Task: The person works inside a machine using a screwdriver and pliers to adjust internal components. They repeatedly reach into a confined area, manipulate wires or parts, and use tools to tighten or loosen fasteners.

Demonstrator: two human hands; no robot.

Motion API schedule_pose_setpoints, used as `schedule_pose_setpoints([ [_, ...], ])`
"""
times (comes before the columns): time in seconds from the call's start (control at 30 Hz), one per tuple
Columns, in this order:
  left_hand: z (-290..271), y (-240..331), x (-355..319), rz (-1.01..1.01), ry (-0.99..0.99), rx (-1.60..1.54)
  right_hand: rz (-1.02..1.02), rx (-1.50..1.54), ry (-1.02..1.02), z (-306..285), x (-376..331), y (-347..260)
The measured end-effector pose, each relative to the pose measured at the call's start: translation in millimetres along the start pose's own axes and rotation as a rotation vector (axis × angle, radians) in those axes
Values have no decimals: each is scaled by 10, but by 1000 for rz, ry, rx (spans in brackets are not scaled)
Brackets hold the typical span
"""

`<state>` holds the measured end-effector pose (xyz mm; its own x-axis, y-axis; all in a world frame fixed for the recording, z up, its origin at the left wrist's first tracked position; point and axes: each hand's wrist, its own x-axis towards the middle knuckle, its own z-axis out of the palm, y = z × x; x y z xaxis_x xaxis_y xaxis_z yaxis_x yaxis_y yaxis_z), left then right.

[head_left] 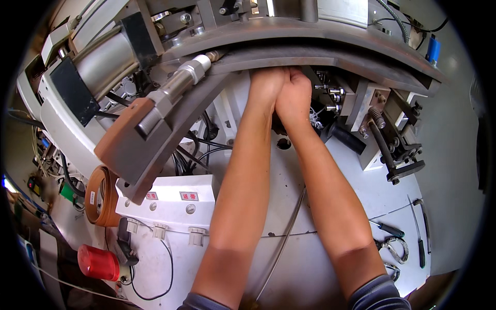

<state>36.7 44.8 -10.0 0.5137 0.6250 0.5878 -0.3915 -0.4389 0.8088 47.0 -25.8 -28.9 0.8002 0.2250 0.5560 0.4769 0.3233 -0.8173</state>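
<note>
Both my arms reach forward, and my hands meet wrist to wrist beneath the edge of a long dark metal plate (289, 60). My left hand (264, 81) goes under the plate, its fingers out of sight. Pressed against it on the right, my right hand (295, 93) is turned inward, with its fingers hidden too. Whatever the hands touch below the plate is not visible. Just right of my right hand are small metal fittings (335, 94) and a white tangled strand (314, 118). A long thin metal rod (283, 240) lies between my forearms.
A pneumatic cylinder (178, 80) runs to a brown angled block (124, 129) at left. Below stand a white control box (168, 194), an orange-brown tape roll (98, 196) and a red beacon lamp (97, 262). Screwdrivers (390, 229) and scissors-like handles (398, 251) lie at right.
</note>
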Motion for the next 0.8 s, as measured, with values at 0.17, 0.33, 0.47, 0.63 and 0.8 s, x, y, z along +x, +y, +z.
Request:
schedule_pose_setpoints([
  [0.17, 17, 152, -171, -79, -116, -24, -181, 48, 68, 41, -20, 355],
  [0.33, -46, 85, -296, -366, -51, -197, 32, 123, -57, 56, -213, 477],
  [0.47, -48, -64, -187, -44, -100, 51, -104, -58, -23, 4, -77, 404],
  [0.63, -79, -150, -7, 279, -68, 441, -56, -64, -20, -9, -60, 189],
  [0.8, 193, -60, 9, 128, 237, -158, 39, -95, -119, -125, 64, -60],
])
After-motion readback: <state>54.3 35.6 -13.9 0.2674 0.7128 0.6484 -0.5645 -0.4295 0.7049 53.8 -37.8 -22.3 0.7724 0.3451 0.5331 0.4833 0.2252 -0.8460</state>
